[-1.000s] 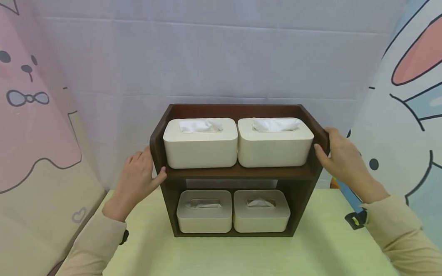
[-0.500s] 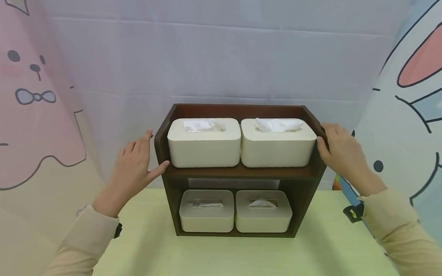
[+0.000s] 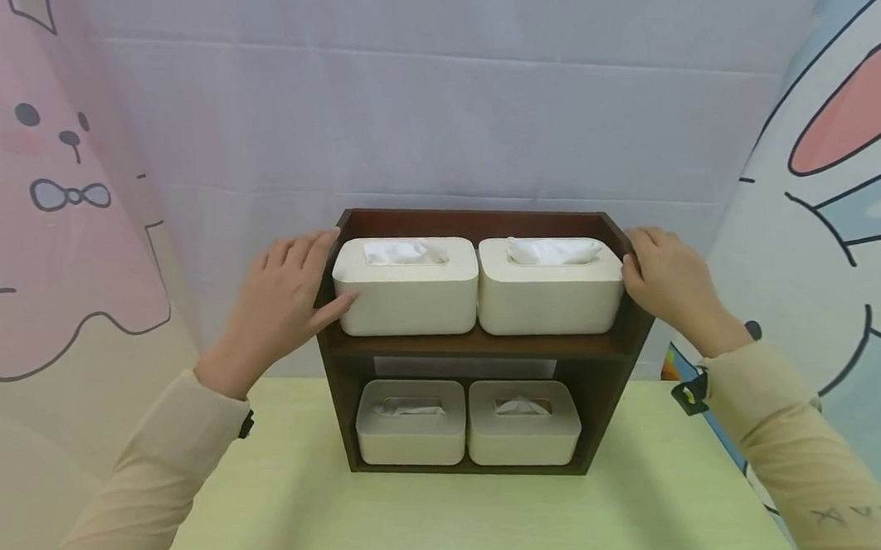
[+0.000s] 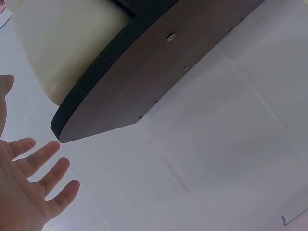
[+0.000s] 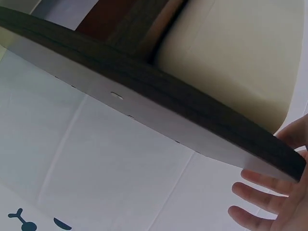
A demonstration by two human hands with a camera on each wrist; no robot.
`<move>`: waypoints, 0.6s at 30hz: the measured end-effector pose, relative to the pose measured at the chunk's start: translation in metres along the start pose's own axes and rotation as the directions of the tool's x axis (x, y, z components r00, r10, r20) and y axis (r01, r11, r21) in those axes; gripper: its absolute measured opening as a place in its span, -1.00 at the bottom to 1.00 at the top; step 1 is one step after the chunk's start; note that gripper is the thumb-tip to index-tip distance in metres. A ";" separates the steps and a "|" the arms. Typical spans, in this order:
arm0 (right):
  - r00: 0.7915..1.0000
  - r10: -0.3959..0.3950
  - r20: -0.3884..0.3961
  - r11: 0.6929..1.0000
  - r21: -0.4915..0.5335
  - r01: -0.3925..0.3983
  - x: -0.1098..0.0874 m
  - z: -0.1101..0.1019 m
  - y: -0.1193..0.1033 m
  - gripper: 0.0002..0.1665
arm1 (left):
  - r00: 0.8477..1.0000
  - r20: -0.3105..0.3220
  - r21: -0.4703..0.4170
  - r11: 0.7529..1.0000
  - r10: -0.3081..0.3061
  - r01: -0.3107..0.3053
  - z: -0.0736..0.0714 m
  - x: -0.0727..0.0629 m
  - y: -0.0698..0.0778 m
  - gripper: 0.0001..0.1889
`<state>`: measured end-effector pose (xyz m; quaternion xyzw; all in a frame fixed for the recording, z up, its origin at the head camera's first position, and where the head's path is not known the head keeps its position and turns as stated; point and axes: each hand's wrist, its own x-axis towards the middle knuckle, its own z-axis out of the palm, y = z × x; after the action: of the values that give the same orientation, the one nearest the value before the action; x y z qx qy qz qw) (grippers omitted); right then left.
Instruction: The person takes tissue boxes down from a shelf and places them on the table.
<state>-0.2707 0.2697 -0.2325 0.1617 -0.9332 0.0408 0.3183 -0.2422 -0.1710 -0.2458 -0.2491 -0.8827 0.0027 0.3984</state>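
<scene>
A dark brown two-tier shelf (image 3: pixel 482 347) stands upright, with two cream tissue boxes on each tier. My left hand (image 3: pixel 280 296) is raised beside its upper left corner, fingers extended and thumb spread across the front of the upper left tissue box (image 3: pixel 412 305) in the head view. In the left wrist view, these fingers are spread apart, just off the panel's corner. My right hand (image 3: pixel 669 284) is at the upper right side panel, thumb on the inner side and straight, spread fingers along the outside. The upper right tissue box (image 3: pixel 550 302) sits beside that thumb.
The lower tier bears a left tissue box (image 3: pixel 412 438) and a right tissue box (image 3: pixel 524 437). Under the shelf is a pale green tabletop (image 3: pixel 453 523). A white cloth backdrop (image 3: pixel 431 101) hangs close behind, with cartoon-printed cloths on both sides.
My left hand has come off the shelf's left side, then moved up and inward at its top corner. My right hand has slid slightly up the right panel. The shelf and boxes keep their arrangement.
</scene>
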 end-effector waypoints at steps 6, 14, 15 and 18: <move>0.997 0.021 0.073 1.000 -0.018 -0.020 0.006 0.003 0.004 -0.54 | 0.994 0.104 -0.012 1.000 0.022 -0.021 0.000 0.022 0.003 -0.24; 0.980 0.070 0.185 0.997 -0.046 -0.063 0.008 0.003 0.006 -0.49 | 0.958 0.284 -0.035 0.999 0.048 -0.039 0.004 0.049 0.007 -0.24; 0.978 0.075 0.193 0.997 -0.045 -0.068 0.008 0.003 0.006 -0.49 | 0.951 0.305 -0.041 0.998 0.055 -0.045 0.005 0.052 0.007 -0.24; 0.975 0.086 0.202 0.996 -0.042 -0.079 0.008 0.004 0.007 -0.49 | 0.930 0.361 -0.055 0.997 0.078 -0.062 0.010 0.058 0.007 -0.22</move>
<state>-0.2816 0.2727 -0.2308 0.1205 -0.9674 0.0213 0.2216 -0.2788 -0.1372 -0.2137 -0.2840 -0.9315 0.0437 0.2230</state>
